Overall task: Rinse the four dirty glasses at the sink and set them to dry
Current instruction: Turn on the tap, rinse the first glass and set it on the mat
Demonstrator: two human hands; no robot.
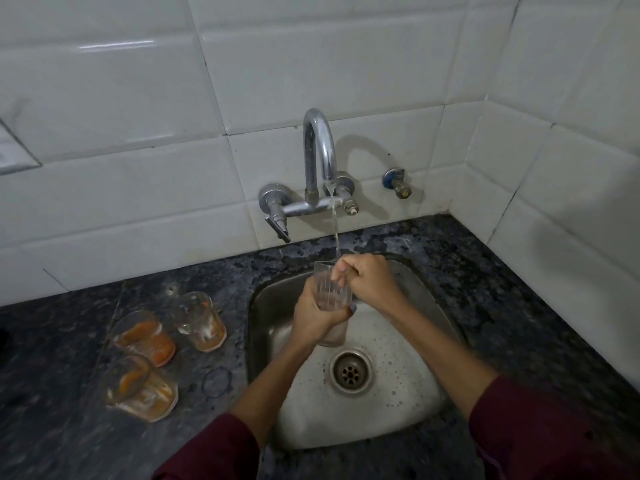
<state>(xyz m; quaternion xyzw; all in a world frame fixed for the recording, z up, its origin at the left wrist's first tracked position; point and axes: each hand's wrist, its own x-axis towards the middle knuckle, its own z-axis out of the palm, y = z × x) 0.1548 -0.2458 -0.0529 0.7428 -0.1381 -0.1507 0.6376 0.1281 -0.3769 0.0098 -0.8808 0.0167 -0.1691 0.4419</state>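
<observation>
The ribbed glass (331, 296) is held upright over the sink (408, 403), directly beneath the thin stream from the tap (320, 150). The left hand (317, 315) wraps around the lower half of the wall, fingers curled to the far side; the right hand (363, 278) sits at the rim with fingers bunched and dipping into the mouth, apparently rubbing the inner wall. Handling judgement: the item is rigid, thin-walled and breakable, light when empty but heavier as it fills, and slippery while wet; the ribbing should offer some purchase. Recommended hold is around the mid to lower wall with a full wrap, not a pinch on the rim, and well clear of the steel basin edge. Three further glasses (166, 355) with orange residue wait on the bench (69, 341) left of the sink, standing close together; grip each low on the wall, away from the smeared base
</observation>
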